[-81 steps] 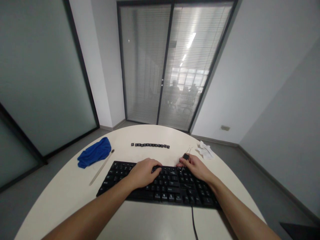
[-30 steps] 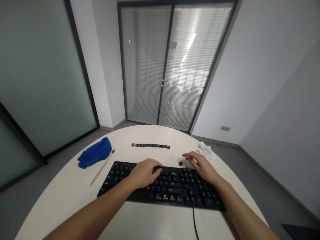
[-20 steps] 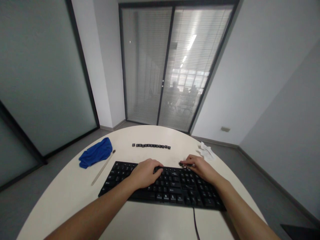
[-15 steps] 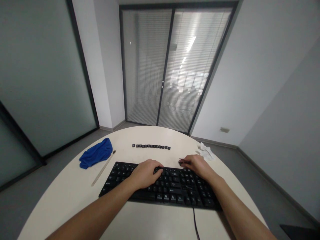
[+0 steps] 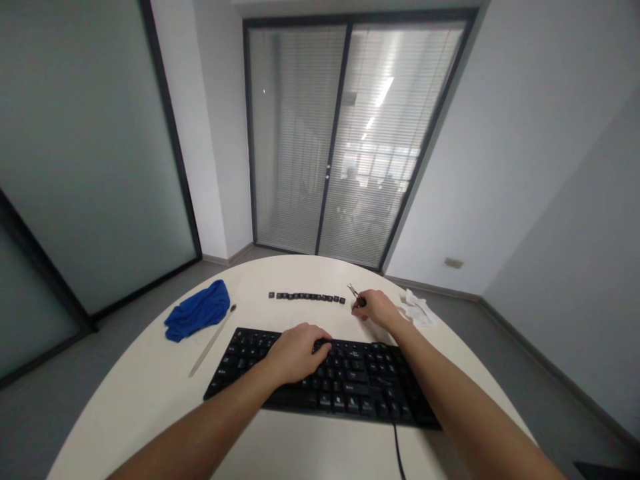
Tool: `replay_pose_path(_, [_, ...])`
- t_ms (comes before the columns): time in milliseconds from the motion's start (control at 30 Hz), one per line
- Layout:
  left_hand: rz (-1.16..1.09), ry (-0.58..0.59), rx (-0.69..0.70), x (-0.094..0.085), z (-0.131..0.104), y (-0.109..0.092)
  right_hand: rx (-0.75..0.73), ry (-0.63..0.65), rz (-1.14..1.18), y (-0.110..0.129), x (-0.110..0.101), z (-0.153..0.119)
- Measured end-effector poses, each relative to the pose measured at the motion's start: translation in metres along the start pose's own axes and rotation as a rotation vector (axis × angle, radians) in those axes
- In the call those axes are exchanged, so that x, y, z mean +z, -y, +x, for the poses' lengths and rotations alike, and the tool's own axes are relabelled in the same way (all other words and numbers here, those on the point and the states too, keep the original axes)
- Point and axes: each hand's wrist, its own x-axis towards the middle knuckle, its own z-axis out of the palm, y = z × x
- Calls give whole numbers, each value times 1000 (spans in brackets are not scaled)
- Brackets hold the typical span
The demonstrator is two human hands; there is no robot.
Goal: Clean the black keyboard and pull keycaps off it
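Note:
A black keyboard (image 5: pixel 350 385) lies across the table before me. My left hand (image 5: pixel 299 353) is over its upper middle, fingers curved at the far edge and thumb on the keys, holding it. Beyond the keyboard, my right hand (image 5: pixel 376 310) is closed on a keycap puller (image 5: pixel 361 302) with a dark grip and two thin metal prongs pointing away. Something small and dark shows below its fingertips; I cannot tell what. Just left of the puller is the right end of a row of loose black keycaps (image 5: pixel 307 297).
On the round cream table (image 5: pixel 145 407), a crumpled blue cloth (image 5: pixel 199 311) lies at left beside a thin brush (image 5: pixel 213 341) with a dark tip. White crumpled tissue (image 5: pixel 418 309) is at the right edge. A black cable (image 5: pixel 399 450) runs from the keyboard toward me.
My right hand has moved up off the keyboard's far edge toward the keycap row's right end, with the puller's prongs now showing. The left hand stays on the keyboard; the view has shifted slightly.

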Motion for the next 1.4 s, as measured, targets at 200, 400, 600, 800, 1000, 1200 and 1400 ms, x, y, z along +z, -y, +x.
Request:
replay_pose_path(200, [10,-8,-2,0,0,0,47,-51,35,1,9,18])
replay_pose_path(400, [6,-7,-7,0,0,-2,59,-78,53,2,14,22])
replay_pose_path(600, [8,-3,0,-3,-1,-2,49,-83,97,4,11,20])
replay_pose_path(800, [-2,-8,9,-1,0,-1,71,-109,187,3,-7,2])
replay_pose_path(1000, [2,1,4,-1,1,-2,55,-249,499,-8,-15,-31])
replay_pose_path(1200, [5,1,3,-4,0,-3,-33,-207,627,-15,-16,-75])
replay_pose_path(1400, [-3,3,-4,-4,-1,-3,-4,-128,583,-7,-26,-94])
